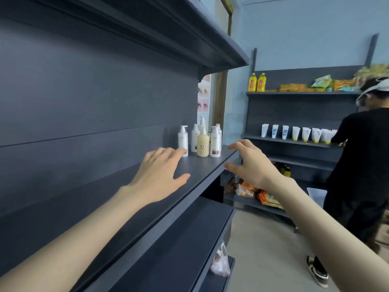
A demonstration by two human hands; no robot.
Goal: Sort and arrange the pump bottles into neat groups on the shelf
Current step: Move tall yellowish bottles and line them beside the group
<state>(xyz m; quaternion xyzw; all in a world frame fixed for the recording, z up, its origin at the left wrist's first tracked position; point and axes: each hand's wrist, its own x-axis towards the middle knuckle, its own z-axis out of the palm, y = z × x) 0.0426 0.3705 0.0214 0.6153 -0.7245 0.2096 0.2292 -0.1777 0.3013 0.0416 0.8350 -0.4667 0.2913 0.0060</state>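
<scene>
Grey shelf board (202, 167) runs away from the viewer, and the pump bottles (203, 142) stand in a tight cluster at its far end, just beyond the fingers of both hands. The left hand (156, 175) lies low over the board, palm down; its fingers (168, 152) are straight and spread apart, holding nothing; the forefinger tip meets the base of the nearest white bottle (182, 139) in the view, though whether it touches cannot be told. Past that fingertip stands a cream-coloured bottle (203, 145), and beside it a white bottle with a brown label (215, 143); more white bottles stand behind these two, partly hidden.

The right hand (250, 165) hangs in the air off the front edge of the shelf, to the right of the bottles and apart from them; its fingers (237, 145) are loosely curved, thumb held wide from them, with nothing between.

Beyond the right fingers another shelving unit carries a row of white tubes (305, 133), two yellow bottles (256, 82) on its top board and snack packets (252, 191) lower down; a person in black (362, 165) stands at it; below the right wrist a plastic bag (221, 262) sits at the end of a low shelf.
</scene>
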